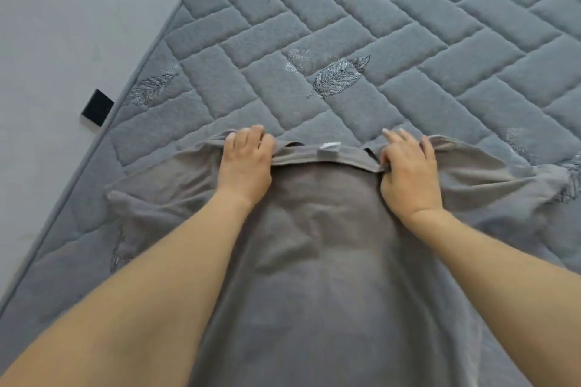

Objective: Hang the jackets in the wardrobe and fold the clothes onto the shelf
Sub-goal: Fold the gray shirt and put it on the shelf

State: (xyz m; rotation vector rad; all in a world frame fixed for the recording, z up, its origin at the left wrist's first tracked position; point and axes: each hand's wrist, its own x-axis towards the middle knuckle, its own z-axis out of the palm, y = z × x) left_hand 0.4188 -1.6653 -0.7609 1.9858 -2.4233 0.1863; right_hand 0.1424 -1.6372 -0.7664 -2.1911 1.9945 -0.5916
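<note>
A grey T-shirt (317, 229) lies spread flat on the quilted grey mattress (345, 25), its collar pointing away from me and a white label (330, 145) showing at the neck. My left hand (246, 163) grips the left shoulder beside the collar with curled fingers. On the other side of the collar, my right hand (408, 170) pinches the right shoulder seam between thumb and fingers. Both short sleeves stick out to the sides. The shirt's hem is out of view below.
The mattress edge runs diagonally along the left, with pale floor (63, 25) beyond it. A small black block (98, 107) sits at that edge. Leaf embroidery (341, 75) marks the mattress beyond the collar. Neither wardrobe nor shelf shows.
</note>
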